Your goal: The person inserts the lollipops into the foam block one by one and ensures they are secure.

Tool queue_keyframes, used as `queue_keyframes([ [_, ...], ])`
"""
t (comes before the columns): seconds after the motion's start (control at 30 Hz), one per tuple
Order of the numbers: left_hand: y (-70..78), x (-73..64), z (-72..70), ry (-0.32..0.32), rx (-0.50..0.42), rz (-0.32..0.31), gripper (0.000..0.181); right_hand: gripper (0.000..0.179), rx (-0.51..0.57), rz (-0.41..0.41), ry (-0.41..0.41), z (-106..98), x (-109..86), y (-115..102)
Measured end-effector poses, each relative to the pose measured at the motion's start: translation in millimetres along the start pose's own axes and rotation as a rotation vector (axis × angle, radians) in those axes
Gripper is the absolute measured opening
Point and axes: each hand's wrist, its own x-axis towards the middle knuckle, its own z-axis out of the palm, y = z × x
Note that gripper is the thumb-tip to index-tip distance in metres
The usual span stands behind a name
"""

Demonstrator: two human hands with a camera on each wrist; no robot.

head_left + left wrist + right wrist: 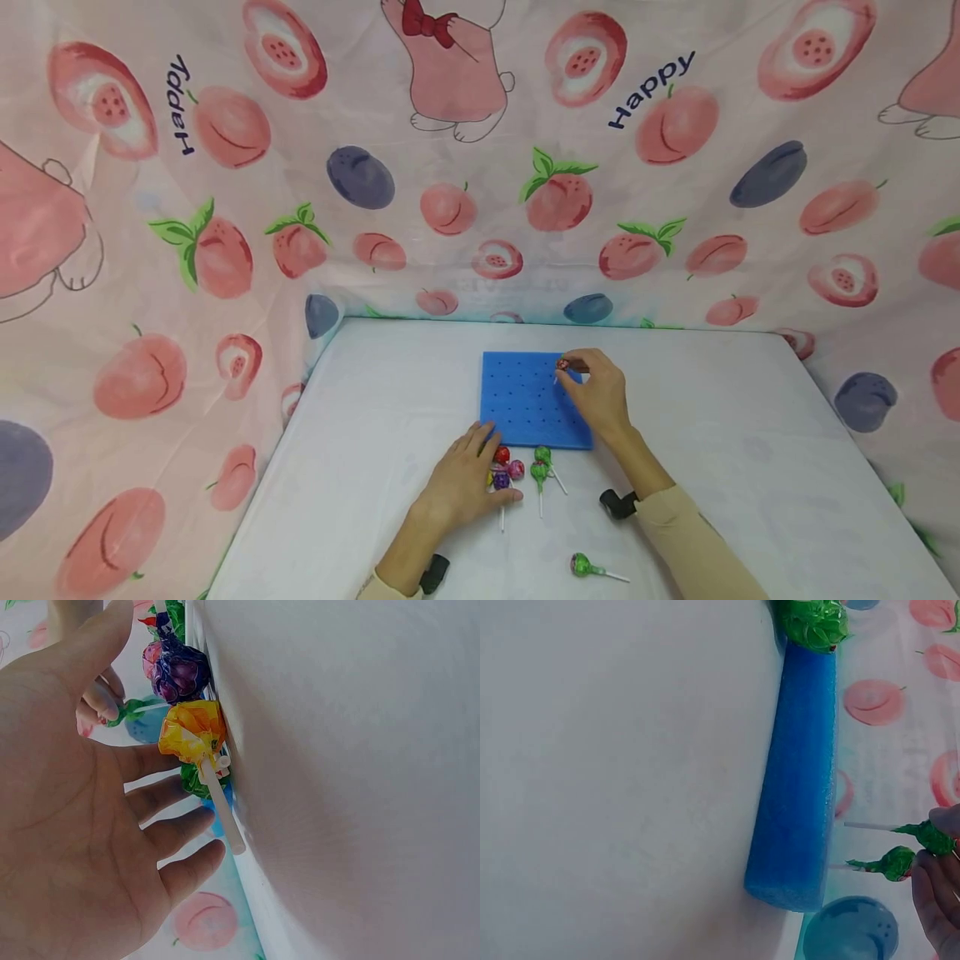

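My right hand (603, 396) pinches a lollipop in a green and red wrapper (932, 838) over the far right part of a blue foam board (525, 404) dotted with small holes. Its bare stick end shows just off the board in the right wrist view. Beside it, a second green-wrapped lollipop (897, 863) has its stick end at the board. My left hand (459, 479) lies with fingers spread and fairly straight at the near left corner, around a cluster with a yellow lollipop (193, 731), a purple lollipop (501, 481), a red lollipop (502, 455) and a pink lollipop (516, 469).
Two green lollipops (540, 472) lie right of the cluster, close to the board's near edge. Another green lollipop (582, 565) lies nearer on the white table (360, 400). A fruit-patterned cloth (480, 250) stands around the table's back and sides.
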Motion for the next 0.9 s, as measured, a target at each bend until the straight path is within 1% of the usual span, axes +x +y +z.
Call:
queue_keyframes([
  [0.13, 1.1, -1.0, -1.0, -0.005, -0.002, 0.004, 0.096, 0.029, -0.002, -0.007, 0.017, 2.2, 1.2, 3.5],
  [0.37, 1.4, -1.3, -2.4, 0.005, 0.0, 0.006, 0.095, 0.028, 0.003, -0.017, 0.043, 4.0, 4.3, 6.4],
  [0.47, 0.9, -1.3, -2.3, 0.008, 0.006, 0.007, 0.095, 0.028, -0.004, -0.01, 0.043, 5.1, 5.0, 6.8],
  [0.7, -0.3, -0.8, -0.6, 0.012, 0.015, 0.005, 0.096, 0.03, -0.002, -0.029, 0.051, 9.1, 8.3, 8.0],
  [0.9, -0.7, -0.5, 0.2, 0.013, 0.016, 0.008, 0.096, 0.03, -0.011, 0.014, 0.028, 12.6, 11.0, 8.4],
])
